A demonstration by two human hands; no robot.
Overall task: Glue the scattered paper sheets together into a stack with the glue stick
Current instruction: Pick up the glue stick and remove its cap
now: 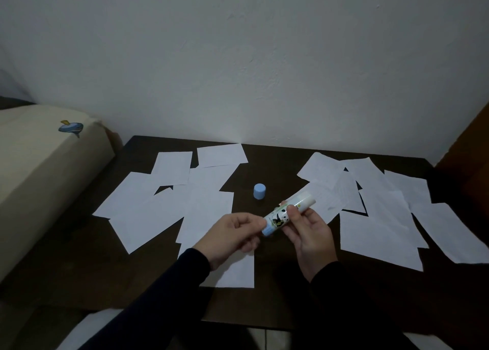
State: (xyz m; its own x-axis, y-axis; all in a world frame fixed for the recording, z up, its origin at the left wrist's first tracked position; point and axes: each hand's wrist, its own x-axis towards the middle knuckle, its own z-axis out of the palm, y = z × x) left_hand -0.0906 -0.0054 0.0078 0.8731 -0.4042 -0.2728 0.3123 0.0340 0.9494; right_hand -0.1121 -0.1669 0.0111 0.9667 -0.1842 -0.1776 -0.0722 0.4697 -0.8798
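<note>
Head view only. Glue stick (287, 215) held above the middle of the dark wooden table (277, 153), long axis slanting from the blue twist base at lower left, nearest the body, up to the bare white tip at upper right. Uncapped already: blue cap (259, 191) standing upright on bare wood just beyond, apart from the stick. Right hand (309, 233) wrapped round the barrel from below, thumb across the printed label, fingers curled on it. Left hand (232, 233) pinching the blue base, thumb and fingers closed on it, apparently set to twist. Glue tip pointing away and to the right, over the edge of the right cluster of paper sheets (381, 225), so likely nearest to those; left cluster of paper sheets (169, 206) lying behind the base end, needing a turn of the wrist to reach. Nothing stacked yet, all sheets loose and partly overlapping. Single sheet (235, 273) under the left wrist, partly hidden. Beyond the table: cream cushion (39, 169) at left, white wall (238, 58) behind.
</note>
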